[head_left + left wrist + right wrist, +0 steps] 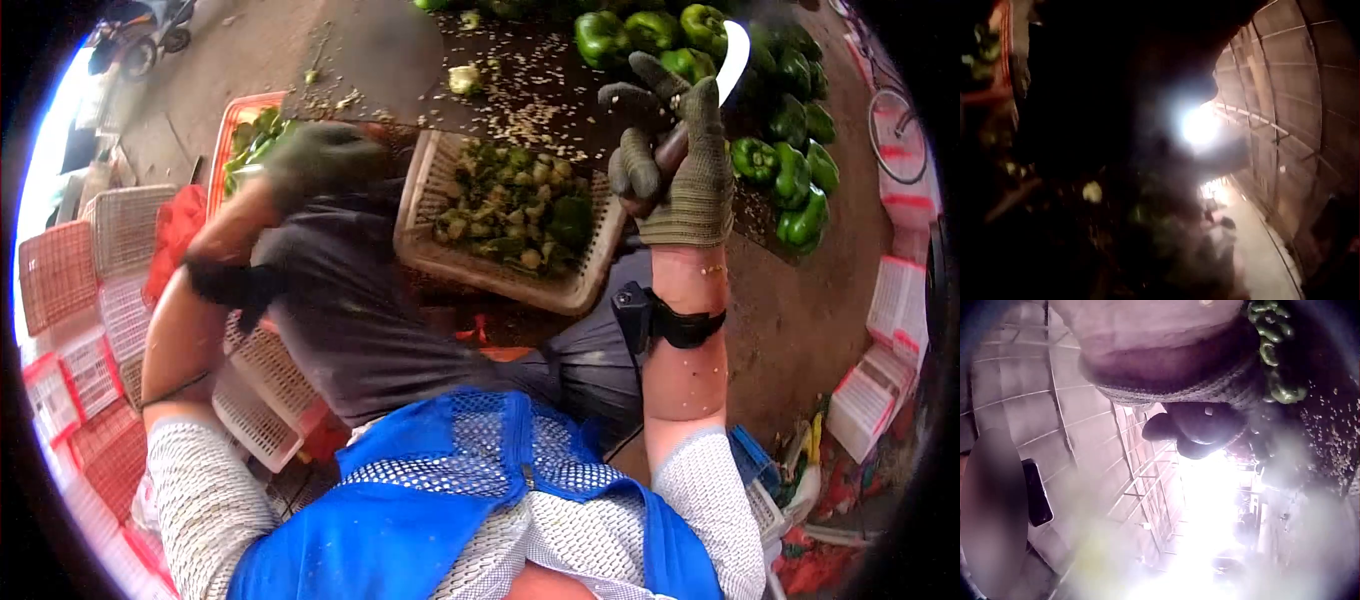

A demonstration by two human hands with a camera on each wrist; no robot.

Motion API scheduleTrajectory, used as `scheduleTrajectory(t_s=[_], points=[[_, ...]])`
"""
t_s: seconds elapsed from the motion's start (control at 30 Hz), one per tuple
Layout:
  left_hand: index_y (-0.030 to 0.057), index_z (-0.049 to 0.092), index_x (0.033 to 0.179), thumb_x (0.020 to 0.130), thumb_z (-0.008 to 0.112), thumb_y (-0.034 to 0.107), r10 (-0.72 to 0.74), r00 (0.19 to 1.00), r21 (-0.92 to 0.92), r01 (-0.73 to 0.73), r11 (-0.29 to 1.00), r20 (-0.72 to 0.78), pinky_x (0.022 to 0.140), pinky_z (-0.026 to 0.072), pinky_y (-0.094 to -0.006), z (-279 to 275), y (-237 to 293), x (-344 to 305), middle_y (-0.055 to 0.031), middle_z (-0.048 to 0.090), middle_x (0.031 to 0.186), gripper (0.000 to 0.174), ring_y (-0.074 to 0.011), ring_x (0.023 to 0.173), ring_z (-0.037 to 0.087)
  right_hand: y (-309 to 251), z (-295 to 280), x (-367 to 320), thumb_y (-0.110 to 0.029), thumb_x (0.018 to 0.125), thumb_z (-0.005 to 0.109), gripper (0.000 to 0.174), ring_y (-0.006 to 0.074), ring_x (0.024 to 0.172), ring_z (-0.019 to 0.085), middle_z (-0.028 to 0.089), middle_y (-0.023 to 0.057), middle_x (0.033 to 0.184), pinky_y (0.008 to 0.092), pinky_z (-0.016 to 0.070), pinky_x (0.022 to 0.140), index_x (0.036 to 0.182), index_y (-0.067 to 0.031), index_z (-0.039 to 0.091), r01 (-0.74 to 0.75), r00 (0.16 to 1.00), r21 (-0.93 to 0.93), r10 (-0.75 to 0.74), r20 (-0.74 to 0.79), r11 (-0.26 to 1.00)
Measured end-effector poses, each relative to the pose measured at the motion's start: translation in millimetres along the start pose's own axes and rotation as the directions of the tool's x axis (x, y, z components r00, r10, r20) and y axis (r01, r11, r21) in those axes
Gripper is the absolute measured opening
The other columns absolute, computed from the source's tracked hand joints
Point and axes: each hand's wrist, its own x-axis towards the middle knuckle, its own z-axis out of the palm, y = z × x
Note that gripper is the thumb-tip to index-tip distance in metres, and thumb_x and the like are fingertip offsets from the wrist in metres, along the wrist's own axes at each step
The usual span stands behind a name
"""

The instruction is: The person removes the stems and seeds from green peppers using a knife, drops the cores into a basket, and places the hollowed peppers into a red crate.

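Observation:
My right hand (690, 185), in a knit glove with dark fingertips, grips the brownish handle of a knife (737, 62) with a curved, bright blade pointing up. In the right wrist view, dark glove fingertips (1194, 434) show below the cuff. On the other side my gloved left hand (325, 160) is motion-blurred, beside an orange basket (214, 165) holding green pepper pieces (262, 132); I cannot tell whether it holds anything. Between my knees a beige plastic basket (420, 235) contains pepper cores (505, 205). Whole green peppers (652, 32) lie piled beyond the right hand.
Pale seeds (540, 90) and a loose pepper core (463, 79) litter the dark work surface (380, 50). Stacked plastic crates (65, 270) stand at the left, more white crates (868, 400) at the right. A motorbike (145, 40) is parked at the far left.

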Motion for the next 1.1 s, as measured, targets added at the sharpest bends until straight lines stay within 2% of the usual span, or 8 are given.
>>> scheduleTrajectory(t_s=[0.07,0.1,0.3,0.5,0.67,0.87,0.97,1.1], points=[[0.0047,0.069,0.111,0.091,0.067,0.034,-0.309,0.892,-0.06,0.346,0.936,0.331,0.06,0.0565,-0.032,82.0,13.2,53.1,-0.008,0.07,0.086,0.036,-0.0143,0.074,0.064,-8.7,-1.5,-1.7,-0.055,0.096,0.047,0.062,0.0121,0.038,0.044,0.07,0.0156,0.091,0.0294,0.0392,0.038,0.125,-0.0014,0.057,0.034,0.993,0.015,-0.033,-0.117,0.999],[0.0066,0.063,0.122,0.089,0.07,0.028,-0.395,0.808,0.216,0.332,0.918,0.438,0.075,0.0571,-0.0334,118.7,36.9,76.5,-0.0089,0.069,0.101,0.04,-0.0171,0.087,0.066,-11.5,-4.9,-3.3,-0.054,0.097,0.046,0.061,0.0103,0.037,0.041,0.069,0.0179,0.097,0.0283,0.0378,0.038,0.126,-0.0007,0.056,0.041,0.988,0.02,-0.038,-0.147,0.999],[0.0068,0.06,0.125,0.088,0.071,0.026,-0.312,0.902,0.354,0.199,0.914,0.298,0.079,0.0556,-0.0343,320.7,-4.5,176.2,-0.0092,0.068,0.106,0.043,-0.0178,0.091,0.065,-28.6,-15.7,0.4,-0.049,0.1,0.042,0.054,0.0092,0.033,0.037,0.069,0.016,0.09,0.0264,0.0368,0.035,0.123,-0.0016,0.056,0.012,0.96,0.014,-0.007,-0.28,1.0],[0.0071,0.058,0.128,0.086,0.072,0.023,-0.361,0.902,0.274,0.295,0.915,0.237,0.083,0.0542,-0.0351,381.0,-30.7,194.8,-0.0095,0.066,0.11,0.047,-0.0185,0.096,0.064,-35.4,-31.1,5.9,-0.036,0.1,0.051,0.043,0.0063,0.041,0.047,0.069,0.0115,0.088,0.022,0.0399,0.04,0.121,0.0012,0.055,-0.158,0.945,-0.043,0.138,-0.297,0.987],[0.0074,0.056,0.13,0.085,0.073,0.022,-0.27,0.878,-0.136,0.347,0.928,0.394,0.087,0.053,-0.0359,355.2,-24.4,189.2,-0.0097,0.065,0.114,0.05,-0.0191,0.1,0.063,-17.1,-27.3,13.7,-0.029,0.099,0.055,0.037,0.0046,0.045,0.051,0.07,0.0087,0.086,0.0178,0.0381,0.04,0.12,0.0019,0.057,-0.198,0.961,-0.248,0.138,-0.239,0.948],[0.0077,0.053,0.132,0.084,0.075,0.02,0.109,0.611,-0.569,0.637,0.52,0.784,0.092,0.0515,-0.0367,231.2,45.7,107.8,-0.01,0.063,0.119,0.054,-0.0198,0.104,0.062,-5.3,-21.8,8.7,-0.017,0.097,0.057,0.027,0.004,0.046,0.051,0.07,0.0069,0.085,0.02,0.0397,0.041,0.118,0.001,0.059,-0.071,0.975,-0.249,0.015,-0.22,0.966],[0.0073,0.042,0.14,0.078,0.079,0.013,0.178,0.614,-0.49,0.388,0.78,0.769,0.105,0.042,-0.0405,163.0,-12.9,81.6,-0.0109,0.056,0.131,0.073,-0.0229,0.119,0.055,-13.2,-14.7,7.8,-0.012,0.095,0.058,0.026,0.0035,0.047,0.051,0.07,0.0064,0.085,0.0198,0.0402,0.041,0.116,0.0023,0.06,-0.082,0.979,-0.248,0.031,-0.202,0.965],[0.0114,0.049,0.122,0.078,0.078,0.019,0.417,0.807,-0.798,0.107,0.593,0.418,0.088,0.0494,-0.0332,78.9,23.7,44.3,-0.0067,0.06,0.113,0.053,-0.02,0.105,0.057,-15.4,5.8,-0.9,-0.013,0.094,0.061,0.026,0.003,0.047,0.051,0.069,0.0043,0.083,0.0191,0.0402,0.042,0.115,0.0013,0.062,-0.102,0.989,-0.191,0.078,-0.128,0.976]])
